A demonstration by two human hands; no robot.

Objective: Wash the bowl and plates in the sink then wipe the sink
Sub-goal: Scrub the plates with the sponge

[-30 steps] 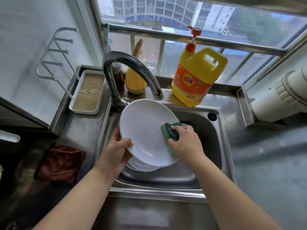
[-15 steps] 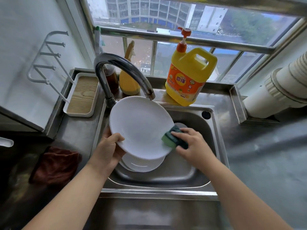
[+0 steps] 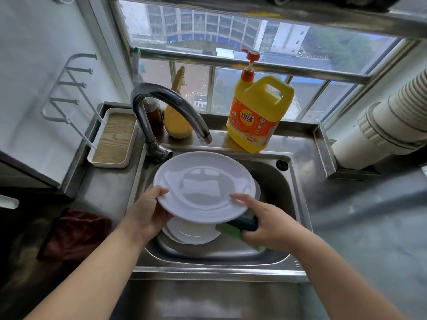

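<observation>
My left hand (image 3: 147,215) grips the left rim of a large white plate (image 3: 203,188), held nearly flat above the steel sink (image 3: 217,257). My right hand (image 3: 265,225) holds a green sponge (image 3: 238,226) under the plate's near right edge, with a finger lying on the rim. More white dishes (image 3: 191,234) lie in the basin below the held plate, mostly hidden by it. I cannot tell which of them is the bowl.
A curved faucet (image 3: 171,107) arches over the basin's back left. A yellow detergent jug (image 3: 258,112) and two bottles stand on the sill behind. A wood-lined tray (image 3: 113,139) sits left of the faucet, a dark red cloth (image 3: 76,234) on the left counter, a white pipe (image 3: 383,125) at right.
The plate has tipped from tilted toward me to nearly flat. My right hand with the sponge slid from the plate's face down to under its near right edge.
</observation>
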